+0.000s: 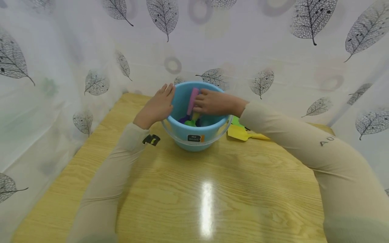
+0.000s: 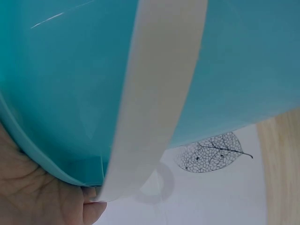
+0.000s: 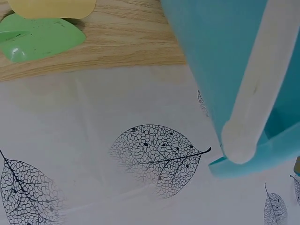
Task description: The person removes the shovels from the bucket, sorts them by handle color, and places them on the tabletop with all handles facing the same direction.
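A light blue bucket (image 1: pixel 194 135) with a pale carrying handle (image 2: pixel 154 93) stands upright on the table. My left hand (image 1: pixel 158 104) lies against its left rim, fingers stretched out. Over the opening, my right hand (image 1: pixel 212 102) reaches in from the right with fingers curled. Just below those fingers, the yellow handle of a green toy tool (image 1: pixel 190 123) comes out, and they appear to grip it. A toy tool with a pink handle (image 1: pixel 192 100) and a purple end leans inside, right beside the fingertips. The tools' lower ends are partly hidden by the bucket wall.
To the right of the bucket, a yellow toy shovel (image 1: pixel 238 132) lies on the wooden table (image 1: pixel 170 189), overlapping a green toy piece (image 3: pixel 42 40). A leaf-patterned sheet (image 1: pixel 231 44) hangs behind the table. A black clip-like object (image 1: pixel 151 139) sits by the left cuff.
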The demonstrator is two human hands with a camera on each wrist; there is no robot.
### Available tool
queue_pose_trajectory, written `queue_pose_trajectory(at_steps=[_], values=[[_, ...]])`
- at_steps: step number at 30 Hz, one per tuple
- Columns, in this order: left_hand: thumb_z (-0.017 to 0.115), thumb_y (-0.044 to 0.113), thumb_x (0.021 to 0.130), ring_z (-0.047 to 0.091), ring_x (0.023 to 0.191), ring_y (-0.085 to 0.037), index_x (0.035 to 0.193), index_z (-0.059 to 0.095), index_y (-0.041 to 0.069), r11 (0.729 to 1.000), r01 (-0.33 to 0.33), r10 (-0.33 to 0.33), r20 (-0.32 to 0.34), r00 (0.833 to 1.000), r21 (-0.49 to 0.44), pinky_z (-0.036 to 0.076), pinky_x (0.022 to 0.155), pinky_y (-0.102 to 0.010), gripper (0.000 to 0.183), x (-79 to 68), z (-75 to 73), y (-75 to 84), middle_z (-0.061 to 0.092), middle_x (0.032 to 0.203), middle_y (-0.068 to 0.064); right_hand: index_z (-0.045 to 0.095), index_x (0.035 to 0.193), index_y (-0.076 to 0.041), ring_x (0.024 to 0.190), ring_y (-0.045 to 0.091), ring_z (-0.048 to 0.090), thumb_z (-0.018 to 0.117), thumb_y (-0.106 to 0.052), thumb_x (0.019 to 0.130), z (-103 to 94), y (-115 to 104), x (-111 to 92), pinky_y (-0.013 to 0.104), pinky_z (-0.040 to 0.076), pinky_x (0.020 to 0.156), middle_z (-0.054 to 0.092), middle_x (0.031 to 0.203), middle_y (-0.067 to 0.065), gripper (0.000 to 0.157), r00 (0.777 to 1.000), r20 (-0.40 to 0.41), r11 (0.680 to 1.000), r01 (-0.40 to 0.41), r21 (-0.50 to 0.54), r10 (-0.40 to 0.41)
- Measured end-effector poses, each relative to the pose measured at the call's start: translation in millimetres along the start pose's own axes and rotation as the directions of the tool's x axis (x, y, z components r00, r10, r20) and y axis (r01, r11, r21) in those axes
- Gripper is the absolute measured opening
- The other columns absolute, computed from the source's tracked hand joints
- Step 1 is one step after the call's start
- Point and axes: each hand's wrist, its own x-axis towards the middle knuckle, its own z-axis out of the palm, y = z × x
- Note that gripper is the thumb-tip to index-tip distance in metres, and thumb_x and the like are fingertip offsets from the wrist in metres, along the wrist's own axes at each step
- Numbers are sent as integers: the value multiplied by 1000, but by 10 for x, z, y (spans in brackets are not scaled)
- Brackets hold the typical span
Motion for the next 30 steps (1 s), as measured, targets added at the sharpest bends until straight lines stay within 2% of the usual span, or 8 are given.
queue_pose_trajectory(at_steps=[6, 13, 16, 22, 30], values=[[29, 14, 99, -9, 145, -38, 148, -1, -7, 999, 18, -18, 29, 999, -28, 2, 121, -47, 61, -5, -9, 9, -6, 157, -23, 57, 115, -8, 103, 28, 58, 58, -2, 89, -45, 37, -153, 46, 44, 93, 63, 112, 12, 27, 998, -12, 997, -67, 39, 67], [30, 14, 98, -8, 145, -38, 148, -1, -7, 999, 21, -20, 23, 1000, -30, 2, 121, -46, 62, -1, -13, 5, -6, 157, -23, 56, 112, -7, 97, 30, 57, 64, 0, 85, -66, 56, -337, 45, 44, 89, 63, 104, 14, 28, 986, -87, 989, -144, 9, 145], [30, 14, 98, -8, 145, -38, 148, 0, -7, 999, 22, -22, 18, 1000, -31, 2, 121, -46, 62, 4, -16, 6, -6, 157, -23, 57, 108, -6, 93, 29, 57, 62, -1, 86, -42, 50, -400, 43, 45, 84, 63, 99, 14, 23, 975, -146, 986, -168, -8, 165], [29, 13, 98, -7, 145, -38, 148, 0, -7, 1000, 15, -15, 16, 1000, -27, 2, 121, -46, 61, 6, -13, 1, -5, 157, -23, 57, 108, -6, 86, 27, 55, 65, -3, 84, 39, 29, -497, 42, 43, 79, 63, 95, 12, 25, 951, -230, 978, -211, 1, 205], [29, 14, 98, -7, 146, -38, 148, 0, -7, 1000, 16, -15, 14, 1000, -20, 2, 121, -45, 61, 7, -5, -2, -5, 157, -23, 59, 108, -5, 87, 28, 56, 68, -19, 84, 74, 1, -581, 42, 43, 80, 62, 93, 13, 29, 910, -307, 960, -271, 65, 278]])
